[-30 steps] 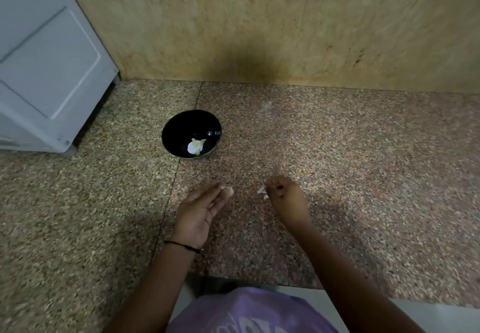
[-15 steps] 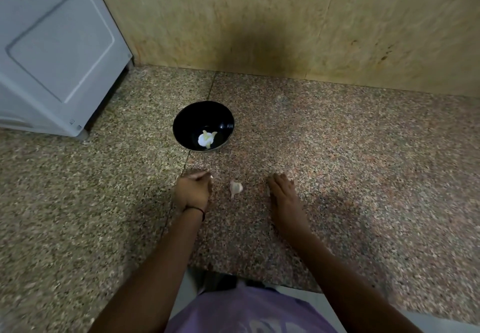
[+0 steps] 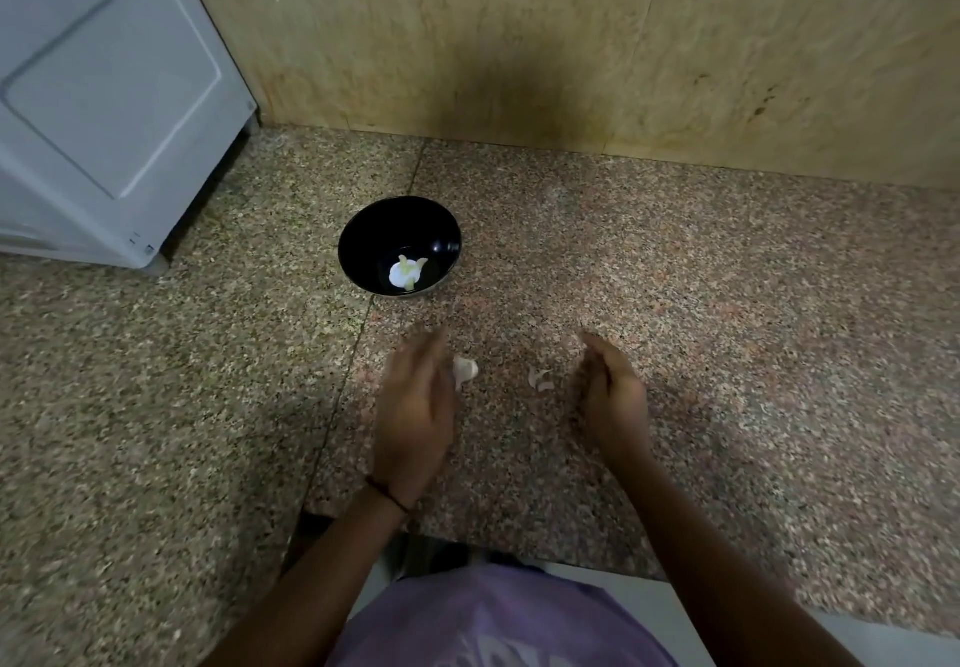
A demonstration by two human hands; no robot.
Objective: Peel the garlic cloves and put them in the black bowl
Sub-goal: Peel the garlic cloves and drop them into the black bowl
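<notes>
Neither of my hands holds anything: my left hand (image 3: pixel 415 406), blurred, has its fingers stretched out just beside a garlic clove (image 3: pixel 465 371) lying on the surface (image 3: pixel 727 328), and my right hand (image 3: pixel 613 396) stands on edge with loose fingers, scraps of peel (image 3: pixel 540 379) just to its left. The black bowl (image 3: pixel 374 229) sits ahead of my left hand, apart from it, with peeled garlic (image 3: pixel 408 271) already inside. I judge I'm starting the next clove, which calls for pinching it up and working its skin loose with both hands.
</notes>
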